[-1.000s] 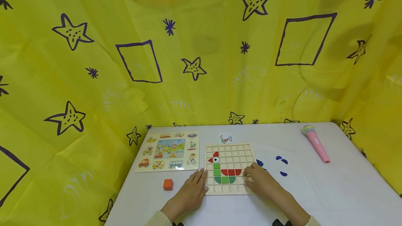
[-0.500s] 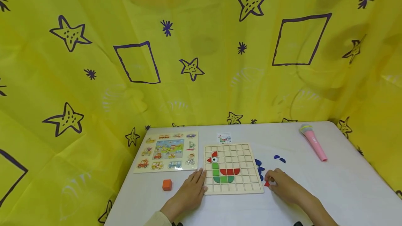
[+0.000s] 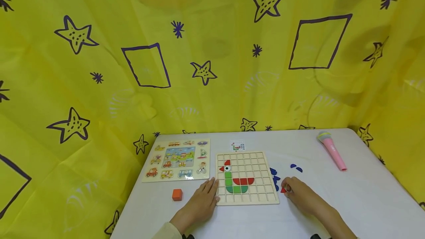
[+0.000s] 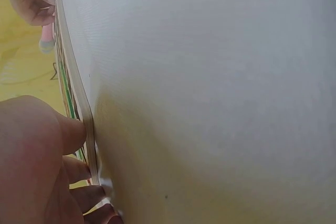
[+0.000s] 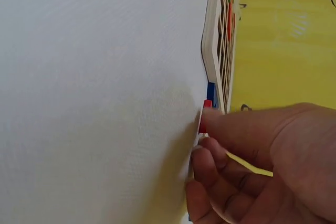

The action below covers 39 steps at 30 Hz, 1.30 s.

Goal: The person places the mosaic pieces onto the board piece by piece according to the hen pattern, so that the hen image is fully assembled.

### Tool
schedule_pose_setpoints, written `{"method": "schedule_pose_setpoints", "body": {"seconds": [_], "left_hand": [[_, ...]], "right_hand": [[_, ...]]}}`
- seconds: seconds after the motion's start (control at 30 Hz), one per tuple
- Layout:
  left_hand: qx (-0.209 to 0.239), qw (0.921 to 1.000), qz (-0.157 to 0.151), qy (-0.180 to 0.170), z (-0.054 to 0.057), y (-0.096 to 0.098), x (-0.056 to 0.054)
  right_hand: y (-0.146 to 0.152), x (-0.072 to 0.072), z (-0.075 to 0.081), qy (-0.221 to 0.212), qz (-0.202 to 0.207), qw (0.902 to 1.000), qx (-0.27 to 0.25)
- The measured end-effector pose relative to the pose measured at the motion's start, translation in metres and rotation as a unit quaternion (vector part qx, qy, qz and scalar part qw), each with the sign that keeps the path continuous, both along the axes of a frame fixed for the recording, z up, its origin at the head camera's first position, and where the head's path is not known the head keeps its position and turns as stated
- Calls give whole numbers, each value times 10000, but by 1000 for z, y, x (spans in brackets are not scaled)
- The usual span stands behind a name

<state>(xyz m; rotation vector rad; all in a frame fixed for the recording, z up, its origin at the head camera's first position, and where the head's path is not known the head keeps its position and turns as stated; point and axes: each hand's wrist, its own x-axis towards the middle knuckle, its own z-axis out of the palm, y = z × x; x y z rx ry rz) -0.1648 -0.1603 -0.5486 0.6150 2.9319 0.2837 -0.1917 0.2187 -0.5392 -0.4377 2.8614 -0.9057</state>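
A wooden grid board (image 3: 262, 160) lies in front of me with a bird of red and green pieces set in its cells and a round eye piece. My left hand (image 3: 203, 200) rests against its left edge, fingers straight. In the left wrist view the thumb of the left hand (image 4: 37, 156) touches the board's rim. Right of the board, my right hand (image 3: 300, 194) pinches a small red triangular piece (image 3: 283, 190) at the table surface. The right wrist view has this red piece (image 5: 205, 116) at the thumb tip, partly hidden by the right hand (image 5: 252, 156).
Several blue pieces (image 3: 274, 172) lie along the board's right edge, and two blue half-rounds (image 3: 296, 168) farther back. A pattern card (image 3: 237, 145) sits behind the board. A vehicle puzzle (image 3: 152, 158) and an orange cube (image 3: 177, 194) are left; a pink microphone (image 3: 334, 154) lies right.
My right hand has left the board's right part and moved right to the red triangular piece, which has since shifted slightly away from me. The left hand stays at the board's edge.
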Motion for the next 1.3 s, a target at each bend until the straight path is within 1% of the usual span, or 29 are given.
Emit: {"method": "schedule_pose_setpoints", "body": {"seconds": [0.13,0.37,0.5,0.7,0.9,1.13,1.3], "left_hand": [[2,10000,7,37,1,0,0],[35,10000,10,-7,1,1,0],[12,10000,-5,-4,1,0,0],[14,10000,-14,41,0,0,0],[-27,10000,-13,77,-1,-1,-1],[-13,10000,-24,79,-1,-1,-1],[16,10000,-36,62,-1,0,-2]], "right_hand": [[-4,-1,-2,-75,-116,9999,47],[-10,0,-2,-50,-40,9998,191],[-9,1,0,-53,-64,9999,120],[-4,2,1,96,-22,10000,-11],[-1,1,1,-86,-132,9997,-164],[0,-2,-3,-135,-75,9990,-408],[1,-3,-3,-30,-189,9995,-252]]}}
